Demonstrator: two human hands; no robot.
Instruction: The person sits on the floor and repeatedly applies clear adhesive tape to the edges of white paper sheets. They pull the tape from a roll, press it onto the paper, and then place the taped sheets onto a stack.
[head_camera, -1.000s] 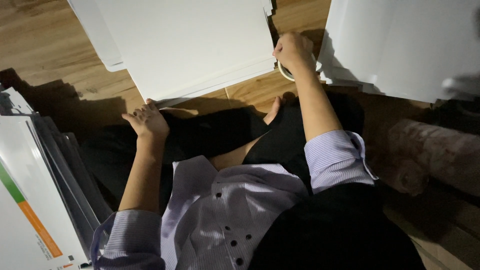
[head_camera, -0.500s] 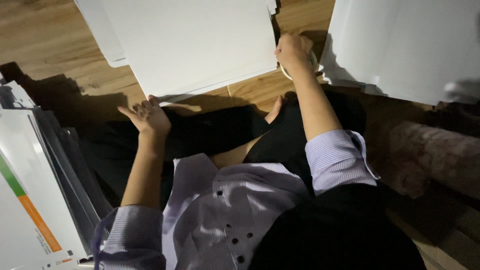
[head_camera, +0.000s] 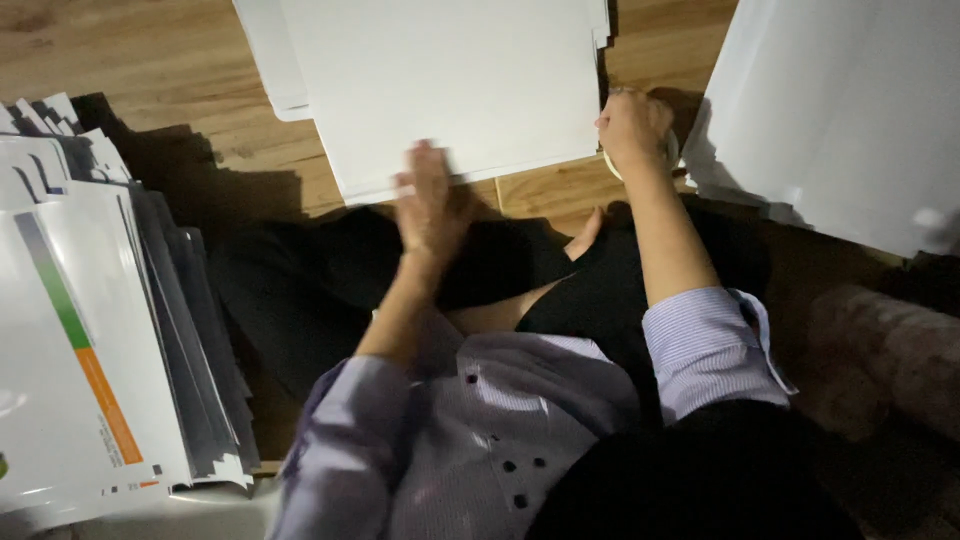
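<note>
Left hand (head_camera: 430, 205) smeared by motion, fingers not countable. Roll of tape (head_camera: 640, 160) mostly hidden under right hand (head_camera: 632, 125); only a pale rim showing. White sheets (head_camera: 450, 90) cut off at top edge. Printed stack (head_camera: 90, 340) cropped at left. White board (head_camera: 840, 110) cropped at right.

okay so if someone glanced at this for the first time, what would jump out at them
Probably the big white sheets on the wooden floor at top centre, with the left hand at their near edge. The right hand grips something pale and round beside them; a fanned stack of printed sheets lies far left.
</note>
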